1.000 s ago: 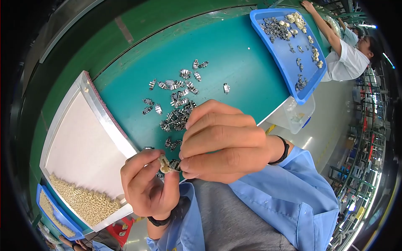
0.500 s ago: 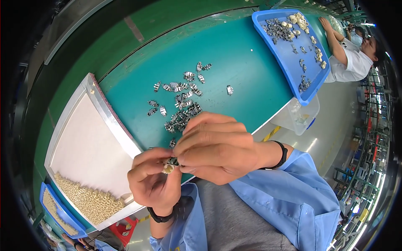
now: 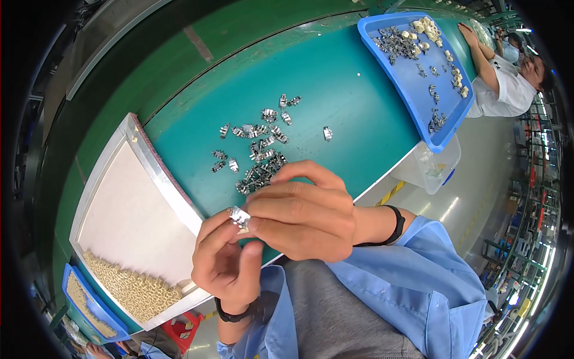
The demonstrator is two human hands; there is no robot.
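In front of my chest, my right hand (image 3: 305, 212) pinches a small shiny metal clip (image 3: 239, 216) between thumb and fingers. A bit of a cream plastic piece shows just under the clip; whether the two are joined cannot be made out. My left hand (image 3: 226, 260) is right beside it, palm up, its fingertips bent close to the clip and its thumb standing apart. Beyond my hands, a heap of similar metal clips (image 3: 260, 173) lies on the green tabletop (image 3: 359, 113), partly hidden by my right hand, with several loose ones scattered farther out.
At left, a pale, metal-edged tray (image 3: 134, 203) holds many cream ring-shaped pieces (image 3: 134, 290). A smaller blue tray (image 3: 70, 269) lies beyond it. At far right, a blue tray (image 3: 391, 75) holds metal and cream parts above a clear bin (image 3: 427, 170). Another person (image 3: 502, 84) sits behind it.
My left thumb has come away from the held part, where it was pressing before. The part has turned and risen slightly, its shiny metal face now showing.
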